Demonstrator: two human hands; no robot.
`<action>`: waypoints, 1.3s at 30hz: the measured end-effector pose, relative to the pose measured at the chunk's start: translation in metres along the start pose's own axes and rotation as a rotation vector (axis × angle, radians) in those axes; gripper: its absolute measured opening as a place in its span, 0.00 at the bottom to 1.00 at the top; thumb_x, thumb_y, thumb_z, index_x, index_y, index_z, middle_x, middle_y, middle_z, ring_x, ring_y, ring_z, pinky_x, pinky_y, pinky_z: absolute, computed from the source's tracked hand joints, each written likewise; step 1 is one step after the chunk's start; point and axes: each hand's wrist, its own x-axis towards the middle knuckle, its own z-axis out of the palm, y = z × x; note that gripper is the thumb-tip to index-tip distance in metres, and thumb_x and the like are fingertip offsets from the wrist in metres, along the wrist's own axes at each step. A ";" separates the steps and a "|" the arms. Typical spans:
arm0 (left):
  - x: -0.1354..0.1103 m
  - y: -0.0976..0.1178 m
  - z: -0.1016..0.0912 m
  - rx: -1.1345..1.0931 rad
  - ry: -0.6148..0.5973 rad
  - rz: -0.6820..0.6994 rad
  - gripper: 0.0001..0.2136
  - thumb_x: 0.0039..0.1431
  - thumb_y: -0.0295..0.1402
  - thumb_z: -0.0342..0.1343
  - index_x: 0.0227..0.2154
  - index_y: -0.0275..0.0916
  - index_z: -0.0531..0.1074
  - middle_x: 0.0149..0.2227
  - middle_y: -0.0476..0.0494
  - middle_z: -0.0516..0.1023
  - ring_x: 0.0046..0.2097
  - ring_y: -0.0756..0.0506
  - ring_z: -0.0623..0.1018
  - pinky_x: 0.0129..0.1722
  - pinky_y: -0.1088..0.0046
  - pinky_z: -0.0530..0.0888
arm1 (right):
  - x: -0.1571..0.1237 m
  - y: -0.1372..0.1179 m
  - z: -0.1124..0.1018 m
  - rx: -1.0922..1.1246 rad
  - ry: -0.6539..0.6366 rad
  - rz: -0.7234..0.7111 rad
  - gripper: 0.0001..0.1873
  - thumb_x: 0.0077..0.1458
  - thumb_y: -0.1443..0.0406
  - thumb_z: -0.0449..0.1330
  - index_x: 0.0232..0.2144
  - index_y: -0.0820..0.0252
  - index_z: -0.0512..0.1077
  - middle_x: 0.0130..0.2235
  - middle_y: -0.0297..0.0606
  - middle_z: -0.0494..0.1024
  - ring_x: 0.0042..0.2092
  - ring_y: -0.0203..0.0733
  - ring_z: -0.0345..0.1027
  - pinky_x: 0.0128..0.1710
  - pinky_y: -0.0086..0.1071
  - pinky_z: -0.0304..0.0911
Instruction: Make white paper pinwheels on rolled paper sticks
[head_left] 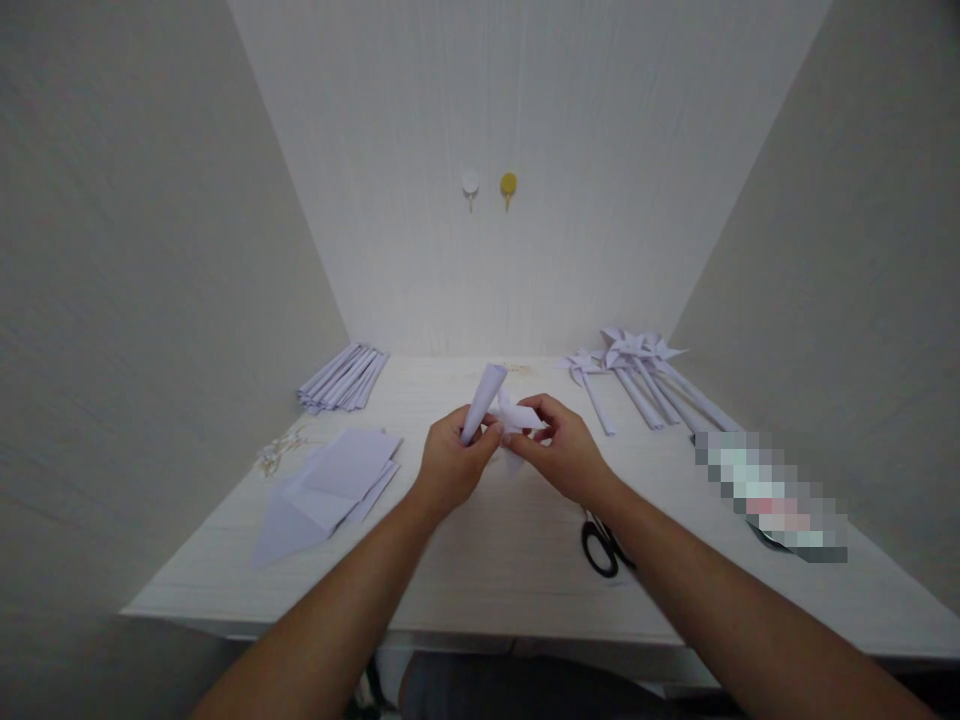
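Note:
Over the middle of the table, my left hand (452, 462) is closed around a rolled paper tube (486, 398), which tilts up and away. My right hand (562, 450) pinches a folded white paper pinwheel (517, 413) between thumb and fingers. The pinwheel is right beside the tube, and my left thumb reaches its edge; whether the two are joined is hidden by my fingers. Black-handled scissors (600, 550) lie under my right forearm, their blades mostly covered.
Several rolled paper tubes (345, 378) lie in a pile at the back left. Paper sheets (337, 480) and small pins or sticks (281, 452) are at the left. Finished pinwheels (637, 350) on tubes lie at the back right, near a blurred-out object (765, 495). Walls enclose the table (465, 600).

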 end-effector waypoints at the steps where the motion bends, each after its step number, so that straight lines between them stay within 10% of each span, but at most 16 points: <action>1: 0.000 0.000 0.000 -0.007 -0.008 -0.004 0.08 0.51 0.37 0.64 0.25 0.38 0.76 0.18 0.55 0.64 0.22 0.51 0.62 0.23 0.75 0.58 | 0.000 0.000 -0.001 -0.037 0.003 -0.029 0.11 0.50 0.60 0.68 0.35 0.56 0.74 0.31 0.32 0.75 0.31 0.38 0.67 0.30 0.31 0.62; 11: 0.001 -0.002 -0.002 -0.060 -0.071 -0.007 0.09 0.51 0.38 0.65 0.27 0.36 0.81 0.20 0.53 0.67 0.24 0.51 0.63 0.25 0.74 0.60 | 0.006 0.008 -0.001 0.157 0.021 0.053 0.25 0.42 0.58 0.73 0.44 0.56 0.76 0.44 0.40 0.78 0.37 0.42 0.70 0.33 0.34 0.67; 28: 0.002 -0.002 -0.002 -0.117 -0.074 -0.061 0.12 0.49 0.41 0.66 0.29 0.35 0.81 0.22 0.50 0.72 0.25 0.50 0.65 0.26 0.73 0.63 | 0.010 0.014 -0.006 0.316 -0.133 0.157 0.19 0.40 0.55 0.76 0.32 0.58 0.78 0.33 0.37 0.83 0.33 0.42 0.74 0.38 0.36 0.68; 39: 0.004 -0.007 -0.003 -0.106 -0.046 -0.032 0.12 0.51 0.41 0.66 0.30 0.36 0.81 0.22 0.51 0.70 0.25 0.51 0.64 0.26 0.73 0.62 | 0.008 0.008 -0.007 0.068 0.041 -0.068 0.12 0.46 0.58 0.71 0.33 0.56 0.78 0.37 0.37 0.81 0.40 0.45 0.73 0.44 0.40 0.65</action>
